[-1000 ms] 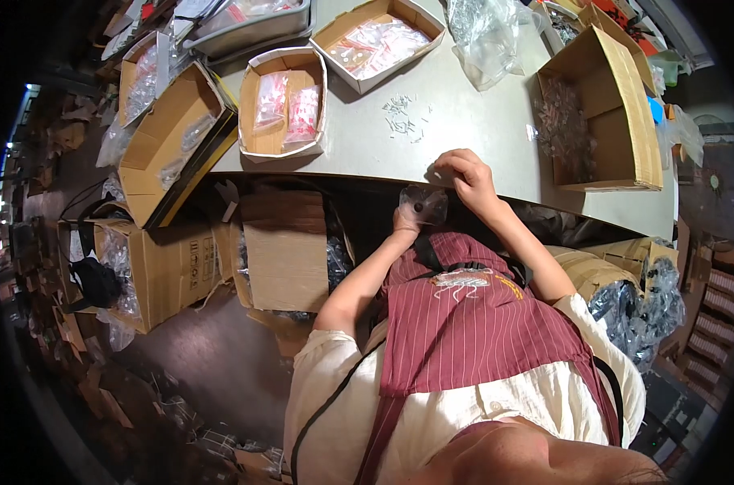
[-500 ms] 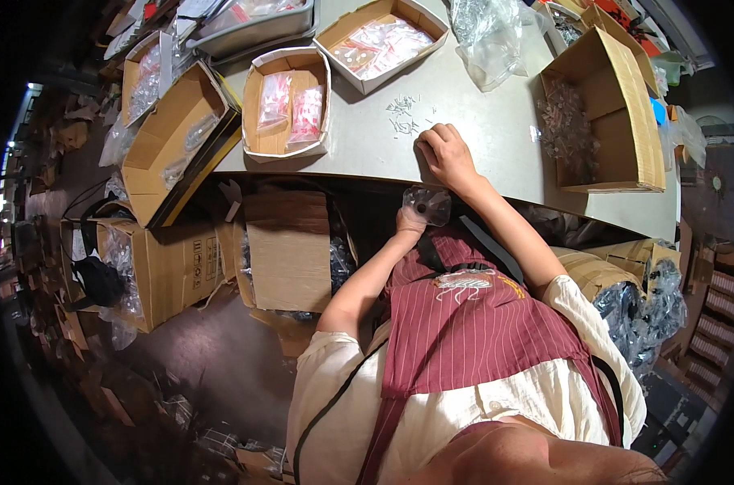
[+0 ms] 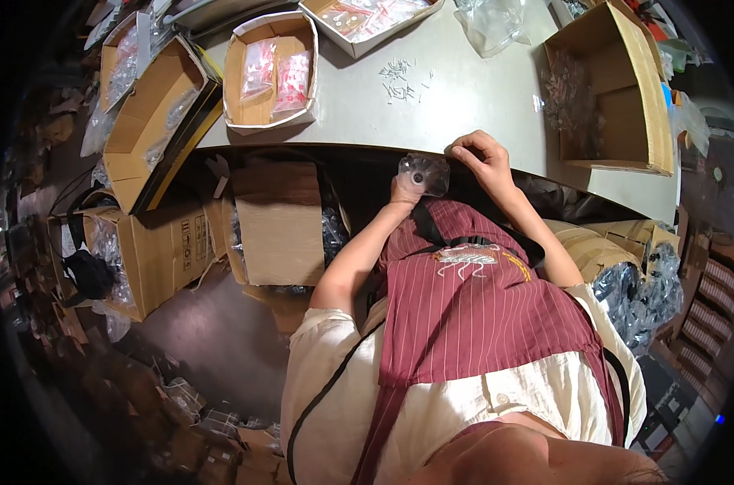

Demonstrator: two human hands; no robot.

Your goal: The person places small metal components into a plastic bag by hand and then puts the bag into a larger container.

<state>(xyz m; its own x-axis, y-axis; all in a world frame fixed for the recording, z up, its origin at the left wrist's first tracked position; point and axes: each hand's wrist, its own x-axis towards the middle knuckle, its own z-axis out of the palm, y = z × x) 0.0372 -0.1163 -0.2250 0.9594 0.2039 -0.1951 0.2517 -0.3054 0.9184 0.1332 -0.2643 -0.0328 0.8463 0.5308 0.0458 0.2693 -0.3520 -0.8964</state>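
One clear plastic piece (image 3: 433, 171) is gripped in the left hand (image 3: 405, 192), just off the near edge of the grey table (image 3: 480, 97). The right hand (image 3: 488, 159) is at that edge; whether it pinches anything cannot be told. Beyond, small loose pieces (image 3: 395, 70) lie between a cardboard tray (image 3: 270, 126) and an open box (image 3: 626, 89).

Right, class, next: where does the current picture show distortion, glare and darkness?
Head view: the front edge of the tabletop bows, and its surface shines pale; head view again: the floor has a soft bright patch, with darkness beneath the tabletop and in the corners.
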